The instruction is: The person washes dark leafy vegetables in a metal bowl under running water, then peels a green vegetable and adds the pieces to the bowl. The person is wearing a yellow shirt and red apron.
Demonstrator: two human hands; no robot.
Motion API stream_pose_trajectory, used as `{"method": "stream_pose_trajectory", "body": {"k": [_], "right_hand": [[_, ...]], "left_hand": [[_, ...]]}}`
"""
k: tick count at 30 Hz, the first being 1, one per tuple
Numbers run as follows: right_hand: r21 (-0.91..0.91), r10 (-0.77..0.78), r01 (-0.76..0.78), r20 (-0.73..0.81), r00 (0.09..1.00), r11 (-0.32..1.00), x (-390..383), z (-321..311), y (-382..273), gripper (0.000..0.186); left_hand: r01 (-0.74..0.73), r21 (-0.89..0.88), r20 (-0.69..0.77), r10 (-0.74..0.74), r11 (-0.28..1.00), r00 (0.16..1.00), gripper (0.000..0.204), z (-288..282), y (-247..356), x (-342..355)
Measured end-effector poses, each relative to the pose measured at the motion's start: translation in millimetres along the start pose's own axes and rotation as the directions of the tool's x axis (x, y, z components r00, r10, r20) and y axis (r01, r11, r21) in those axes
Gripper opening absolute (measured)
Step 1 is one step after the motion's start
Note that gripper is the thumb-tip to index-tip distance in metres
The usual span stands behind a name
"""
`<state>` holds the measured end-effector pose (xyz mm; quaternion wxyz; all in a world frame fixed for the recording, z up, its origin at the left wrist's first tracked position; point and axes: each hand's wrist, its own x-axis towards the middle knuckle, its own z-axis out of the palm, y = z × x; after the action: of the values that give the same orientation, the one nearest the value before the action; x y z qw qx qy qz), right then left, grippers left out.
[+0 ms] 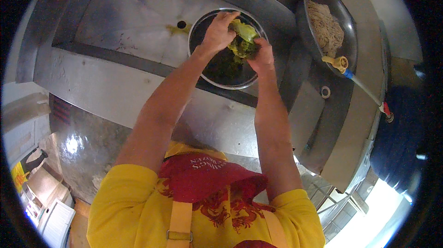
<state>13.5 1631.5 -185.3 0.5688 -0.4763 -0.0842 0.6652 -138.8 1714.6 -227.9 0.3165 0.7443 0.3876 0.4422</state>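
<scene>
A bunch of wet leafy greens (244, 39), pale at the top and darker below, is held between my two hands over a round metal bowl (216, 83). My left hand (219, 33) grips the greens from the left, its fingers reaching over their far side. On their right edge my right hand (262, 57) is closed, with its fingertips partly hidden by the leaves. Dark liquid and more dark greens show inside the bowl, below my hands. The bowl sits in a wide steel sink (134, 21), right of its drain hole (182, 24).
At the right, a large metal bowl (348, 26) holds a heap of pale noodle-like strands (325, 26). A yellow-tipped faucet (339, 63) reaches over its near edge. A white ring (326, 92) lies nearby. A steel ledge (120, 88) runs along the sink's front.
</scene>
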Motion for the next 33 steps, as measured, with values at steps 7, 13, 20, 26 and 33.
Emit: {"method": "stream_pose_trajectory", "body": {"k": [7, 13, 20, 26, 33], "right_hand": [[-0.610, -0.029, 0.091, 0.111, 0.993, 0.787, 10, -16, 3, 0.038], [-0.468, -0.063, 0.014, -0.090, 0.994, 0.884, 26, -23, 8, 0.036], [-0.715, -0.378, 0.166, -0.146, 0.914, 0.679, 38, -12, 11, 0.032], [-0.587, -0.537, 0.411, -0.049, 0.842, 0.697, 59, -41, 18, 0.027], [-0.090, -0.075, 0.057, -0.212, 0.974, 0.994, 47, -22, 9, 0.034]], "left_hand": [[0.166, 0.084, 0.258, -0.182, 0.983, 0.949, 0.036, 7, 0, 8], [0.444, -0.174, 0.318, -0.376, 0.879, 0.870, 0.034, 15, -22, -7], [0.173, -0.183, 0.531, -0.051, 0.968, 0.846, 0.040, -3, -34, -8], [0.427, -0.104, 0.583, -0.293, 0.898, 0.758, 0.045, -12, -26, 20], [0.369, -0.067, 0.373, -0.319, 0.927, 0.871, 0.036, 9, -23, 6]]}}
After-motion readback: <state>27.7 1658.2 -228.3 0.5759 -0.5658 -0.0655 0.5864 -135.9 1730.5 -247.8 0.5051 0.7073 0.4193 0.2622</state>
